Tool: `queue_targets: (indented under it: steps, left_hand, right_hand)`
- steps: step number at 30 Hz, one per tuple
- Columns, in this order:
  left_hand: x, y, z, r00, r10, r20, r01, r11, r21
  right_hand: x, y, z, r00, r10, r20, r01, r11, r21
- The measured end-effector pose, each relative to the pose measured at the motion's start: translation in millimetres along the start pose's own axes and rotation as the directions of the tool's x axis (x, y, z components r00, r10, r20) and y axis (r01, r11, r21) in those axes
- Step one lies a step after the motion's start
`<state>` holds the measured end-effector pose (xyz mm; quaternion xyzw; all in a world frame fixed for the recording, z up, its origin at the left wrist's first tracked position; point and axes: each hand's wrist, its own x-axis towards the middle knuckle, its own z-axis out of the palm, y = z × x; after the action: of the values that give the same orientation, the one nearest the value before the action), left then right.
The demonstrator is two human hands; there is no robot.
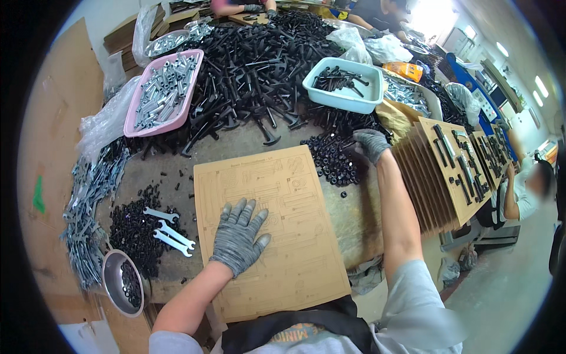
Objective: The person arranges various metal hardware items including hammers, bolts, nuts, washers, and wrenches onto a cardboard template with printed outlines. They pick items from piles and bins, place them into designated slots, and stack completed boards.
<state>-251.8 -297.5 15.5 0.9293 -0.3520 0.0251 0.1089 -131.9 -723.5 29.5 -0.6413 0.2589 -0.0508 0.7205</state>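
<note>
My left hand (240, 237), in a grey knit glove, lies flat with fingers spread on a brown cardboard sheet (295, 259) printed with outline drawings. The sheet rests on the bench at its near edge. My right hand (372, 145), in the same kind of glove, is at the right edge of a heap of small black nuts (333, 159). Its fingers are bent together; what they hold, if anything, is hidden. Just beyond it stands a light-blue tub (348, 101) with black bolts in it. A big heap of black T-shaped bolts (253, 76) covers the bench's far part.
A pink tray (156, 133) holds silver sleeves. Small black screws (132, 230), silver open-end wrenches (171, 239) and a steel bowl (110, 283) lie at left, beside flat metal pieces (97, 206). Upright cardboard panels carrying hardware (454, 165) stand at right. Other people work at the far side and right.
</note>
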Motion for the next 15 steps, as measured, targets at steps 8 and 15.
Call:
queue_targets:
  steps: [8,15]
  left_hand:
    - [-5,-3,-1,0.959,-0.199,-0.203,0.125,0.936,-0.328]
    - [2,-7,4,0.967,-0.123,-0.222,0.069,0.969,-0.237]
  right_hand:
    - [-150,23,136,0.855,0.033,0.517,0.107,0.965,-0.238]
    - [-43,-12,69,0.782,-0.619,0.076,0.187,0.118,-0.975]
